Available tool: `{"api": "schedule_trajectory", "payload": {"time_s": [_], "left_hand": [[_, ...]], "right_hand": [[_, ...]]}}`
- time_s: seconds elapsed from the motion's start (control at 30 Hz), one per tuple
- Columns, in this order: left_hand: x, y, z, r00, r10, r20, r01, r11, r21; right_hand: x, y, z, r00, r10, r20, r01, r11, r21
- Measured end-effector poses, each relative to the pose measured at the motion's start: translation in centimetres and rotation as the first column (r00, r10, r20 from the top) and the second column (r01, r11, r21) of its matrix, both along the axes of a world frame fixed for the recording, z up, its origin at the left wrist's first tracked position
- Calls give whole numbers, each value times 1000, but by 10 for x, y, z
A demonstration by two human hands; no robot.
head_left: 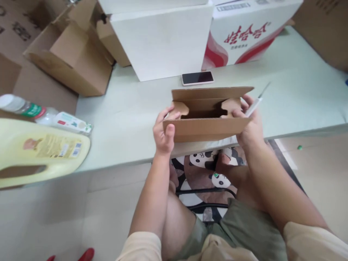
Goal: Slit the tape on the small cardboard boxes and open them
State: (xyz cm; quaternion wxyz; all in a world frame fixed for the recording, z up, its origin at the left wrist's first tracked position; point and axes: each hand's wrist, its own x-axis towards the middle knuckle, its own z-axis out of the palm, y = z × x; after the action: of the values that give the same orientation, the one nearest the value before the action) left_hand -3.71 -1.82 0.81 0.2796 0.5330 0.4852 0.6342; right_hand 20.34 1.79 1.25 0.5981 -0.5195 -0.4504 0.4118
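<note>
A small brown cardboard box [206, 129] is held up over the table's front edge, its top flaps raised and its inside dark. At its left end, my left hand [164, 133] grips the wall, thumb on the near side and fingers on the end flap. My right hand [250, 121] clasps the opposite end. Between the fingers of that same hand sits a knife [254, 107] with a white handle, its thin blade pointing up and away to the right. Part of the right-hand fingers is hidden behind the box.
Behind the box lies a phone [198, 78] on the pale table [122, 119]. A white carton [165, 43] and a red-and-white carton [244, 40] stand behind it. Open cardboard boxes [78, 58], a clear bottle [32, 108] and a yellow jug [54, 148] occupy the left.
</note>
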Motion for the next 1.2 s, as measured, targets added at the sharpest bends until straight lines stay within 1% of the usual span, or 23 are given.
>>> {"api": "schedule_trajectory", "payload": {"time_s": [0.03, 0.1, 0.23, 0.3, 0.37, 0.43, 0.53, 0.6, 0.67, 0.7, 0.73, 0.8, 0.87, 0.9, 0.93, 0.97, 1.0, 1.03, 1.1, 1.2], "left_hand": [[1, 2, 1, 1000, 25, 15, -24, 999, -31], [1, 7, 2, 998, 56, 23, -55, 997, -46], [-2, 15, 0, 993, 114, -26, -116, 992, -56], [-4, 17, -1, 991, 112, -67, -116, 991, -68], [-6, 19, -1, 993, 67, -94, -73, 996, -57], [-7, 21, 0, 994, 36, -100, -41, 998, -42], [-9, 25, 0, 996, 49, -75, -52, 998, -39], [-15, 29, -1, 998, 67, 14, -67, 997, -25], [-25, 33, -4, 978, 91, 186, -88, 996, -24], [-30, 35, -6, 953, 113, 281, -107, 994, -39], [-35, 36, -8, 920, 143, 366, -128, 990, -64], [-41, 38, -15, 846, 200, 494, -157, 979, -129], [-36, 38, -24, 792, 231, 565, -125, 968, -219], [-29, 38, -28, 779, 224, 585, -63, 957, -283], [-20, 38, -32, 782, 205, 589, 24, 934, -358], [-10, 37, -35, 797, 173, 579, 86, 916, -393], [0, 37, -37, 815, 126, 565, 121, 917, -379], [9, 37, -38, 840, 63, 539, 144, 932, -333], [20, 36, -38, 874, -1, 485, 145, 955, -260], [21, 34, -35, 875, -69, 479, 189, 960, -208]], "right_hand": [[0, 1, 0, 999, 34, 16, -34, 999, 4], [0, 4, -1, 996, 54, 72, -56, 998, 22], [4, 5, -13, 985, 24, 168, -43, 993, 108], [8, 4, -19, 978, 26, 208, -51, 992, 113], [12, 2, -22, 971, 39, 234, -53, 997, 54], [15, -2, -23, 977, 46, 207, -50, 999, 14], [19, -5, -23, 996, 14, 87, -16, 1000, 21], [21, -6, -25, 999, -46, 21, 46, 999, -27], [22, -5, -29, 996, -89, 17, 91, 987, -133], [22, -5, -31, 996, -80, 31, 84, 978, -189], [21, -5, -34, 998, -42, 47, 52, 971, -234], [17, -7, -36, 993, 107, 53, -90, 962, -257], [11, -9, -37, 957, 290, 30, -281, 945, -165], [8, -10, -37, 934, 355, 28, -352, 931, -93], [5, -12, -36, 917, 397, 35, -396, 918, -24], [4, -13, -34, 910, 413, 49, -414, 910, 32], [3, -15, -33, 909, 411, 68, -416, 907, 71], [3, -16, -31, 910, 404, 90, -411, 906, 96], [6, -21, -27, 909, 392, 144, -411, 901, 141], [12, -30, -23, 886, 383, 261, -442, 869, 223]]}}
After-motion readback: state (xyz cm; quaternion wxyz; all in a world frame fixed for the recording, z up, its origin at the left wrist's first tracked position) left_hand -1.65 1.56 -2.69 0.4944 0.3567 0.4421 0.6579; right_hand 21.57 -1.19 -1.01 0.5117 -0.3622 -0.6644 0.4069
